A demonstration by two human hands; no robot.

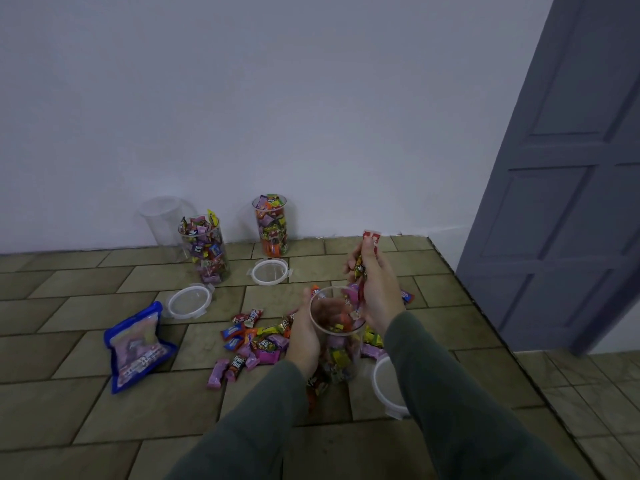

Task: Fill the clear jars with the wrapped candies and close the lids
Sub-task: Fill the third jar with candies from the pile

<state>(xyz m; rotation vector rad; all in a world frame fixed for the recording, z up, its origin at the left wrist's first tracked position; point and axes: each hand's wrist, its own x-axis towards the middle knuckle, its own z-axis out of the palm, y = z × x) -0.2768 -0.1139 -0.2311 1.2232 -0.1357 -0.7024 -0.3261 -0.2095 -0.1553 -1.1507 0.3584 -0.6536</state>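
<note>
Two filled jars (204,249) (273,225) stand lidless near the wall, an empty one (162,220) behind the left. Left hand (303,336) wraps the side of the near jar (337,336), part full, upright on the tiled floor (86,403). Right hand (375,292) grips a bunch of wrapped candies (365,258) over its open rim. Loose candies (254,342) lie just left of it; lids (188,301) (270,270) (388,386) lie flat nearby. Blue bag (138,348) sits well left; door (561,174) bounds the right
</note>
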